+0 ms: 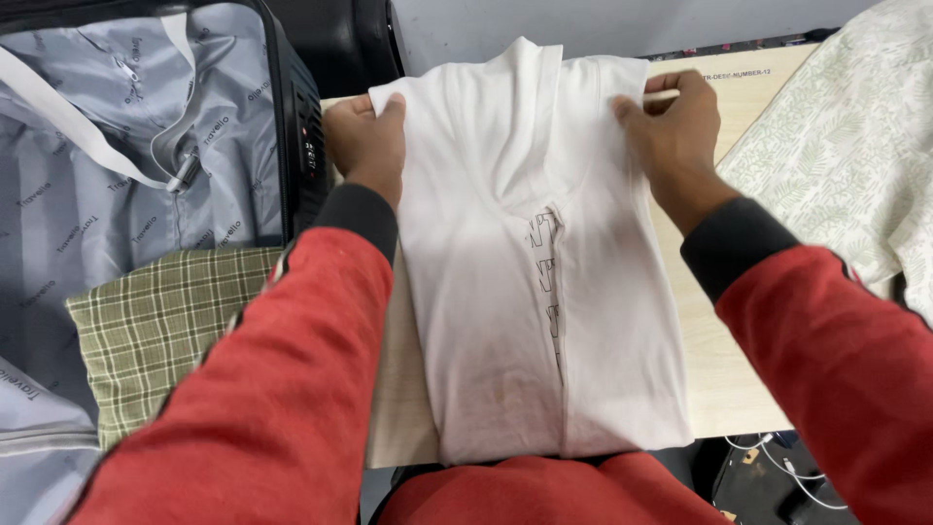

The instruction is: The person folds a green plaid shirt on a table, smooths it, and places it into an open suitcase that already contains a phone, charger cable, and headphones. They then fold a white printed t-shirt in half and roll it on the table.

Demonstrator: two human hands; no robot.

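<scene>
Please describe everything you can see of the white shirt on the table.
The white shirt is soft, thin fabric, folded lengthwise into a narrow strip with both sides turned in, meeting near the middle. A dark printed pattern runs along the inner fold. It lies flat on the pale wooden table, its lower edge at the near edge. The left hand and right hand each grip a far corner.

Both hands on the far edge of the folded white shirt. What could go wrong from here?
1. The left hand and right hand pinch only the far corners of the folded white cotton shirt; lifted that way, the side folds would likely fall open.
2. The shirt's near edge reaches the edge of the pale wooden table, so it could slide off towards the lap.
3. The leaf-print cream cloth lies close on the right and might get dragged along.
</scene>
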